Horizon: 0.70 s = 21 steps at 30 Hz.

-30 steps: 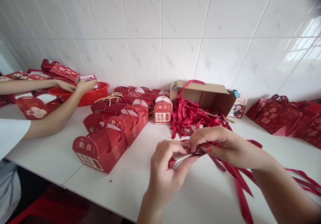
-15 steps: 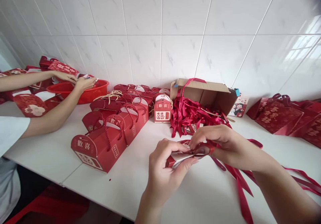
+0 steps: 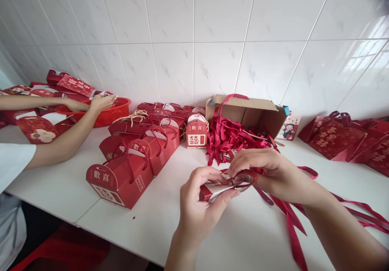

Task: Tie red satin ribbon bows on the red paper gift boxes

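Note:
My left hand (image 3: 199,206) is closed around a small red and white paper box (image 3: 206,193), held tilted above the white table. At the box's right end, my right hand (image 3: 264,173) pinches a dark red ribbon (image 3: 253,177), which loops against the box. Its fingertips are partly hidden behind the ribbon and box. Long ribbon tails (image 3: 293,238) hang below my right hand and wrist. Just behind my hands, a heap of red ribbons (image 3: 226,135) spills from a cardboard box (image 3: 264,109) lying on its side.
Rows of red gift boxes with rope handles (image 3: 133,173) stand left of my hands. One small upright box (image 3: 197,131) is beside the ribbons. Red gift bags (image 3: 337,139) lie at right. A co-worker's hands (image 3: 101,102) work over a red basin (image 3: 117,113) at far left.
My right fingers have shifted slightly, and the ribbon loop at the box's end looks more open. My left hand stays nearly still. One of the co-worker's hands has moved left and lower, toward the basin.

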Tool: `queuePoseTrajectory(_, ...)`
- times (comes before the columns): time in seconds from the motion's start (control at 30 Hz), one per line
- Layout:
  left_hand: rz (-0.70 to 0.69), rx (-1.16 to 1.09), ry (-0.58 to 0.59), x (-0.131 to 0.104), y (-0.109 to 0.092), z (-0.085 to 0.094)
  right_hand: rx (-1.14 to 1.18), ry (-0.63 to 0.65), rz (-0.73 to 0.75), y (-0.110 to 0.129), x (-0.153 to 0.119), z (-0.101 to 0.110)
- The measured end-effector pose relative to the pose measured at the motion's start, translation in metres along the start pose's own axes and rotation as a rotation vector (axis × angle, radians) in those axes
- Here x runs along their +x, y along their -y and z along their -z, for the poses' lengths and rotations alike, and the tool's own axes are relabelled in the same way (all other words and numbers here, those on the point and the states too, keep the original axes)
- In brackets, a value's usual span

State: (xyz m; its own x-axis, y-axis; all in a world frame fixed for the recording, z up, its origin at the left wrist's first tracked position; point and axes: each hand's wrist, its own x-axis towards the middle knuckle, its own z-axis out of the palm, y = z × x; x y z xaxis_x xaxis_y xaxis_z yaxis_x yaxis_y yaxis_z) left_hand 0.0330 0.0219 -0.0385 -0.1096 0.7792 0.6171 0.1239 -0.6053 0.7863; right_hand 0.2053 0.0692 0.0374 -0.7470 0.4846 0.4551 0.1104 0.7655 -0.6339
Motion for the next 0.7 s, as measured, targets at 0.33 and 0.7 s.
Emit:
queuePoseTrajectory(0.33,-0.06,0.051,-0.01,0.0016,-0.0002,0.0001,-0.026,0.063,-0.002,0.0003,-0.0012,0.005)
queuePoseTrajectory(0.7,-0.094,0.068,-0.027,0.001,0.0017,0.0005,-0.04,0.011,-0.05,0.0041,-0.0005,0.0011)
